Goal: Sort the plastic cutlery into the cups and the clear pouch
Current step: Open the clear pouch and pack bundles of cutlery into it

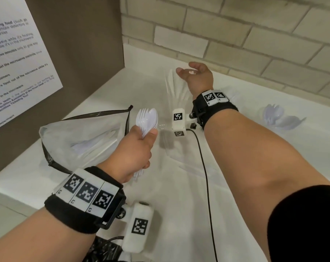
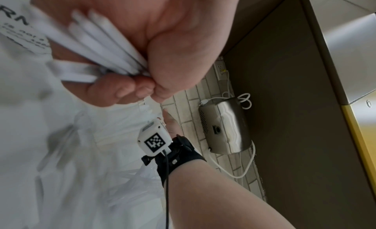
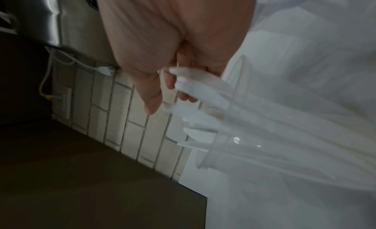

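My left hand [image 1: 144, 138] grips a bundle of white plastic forks and spoons [image 1: 147, 119], heads up, just right of the clear pouch [image 1: 81, 137]. The pouch has black zip trim and lies open on the white counter with some cutlery inside. The left wrist view shows the bundle's handles [image 2: 101, 52] wrapped by my left hand [image 2: 126, 87]. My right hand [image 1: 187, 71] hovers open over a clear cup [image 1: 174, 103] of white cutlery near the wall. In the right wrist view its fingers [image 3: 183, 84] touch the cutlery tips [image 3: 195, 94] above the cup rim [image 3: 205, 153]. A second clear cup [image 1: 275, 116] holds spoons at the right.
A brown panel with a printed notice [image 1: 18, 53] stands close on the left. The brick wall [image 1: 236, 35] runs along the back of the counter. A black cable [image 1: 205, 167] hangs from my right wrist. A steel appliance [image 2: 223, 128] with a white cord sits by the wall.
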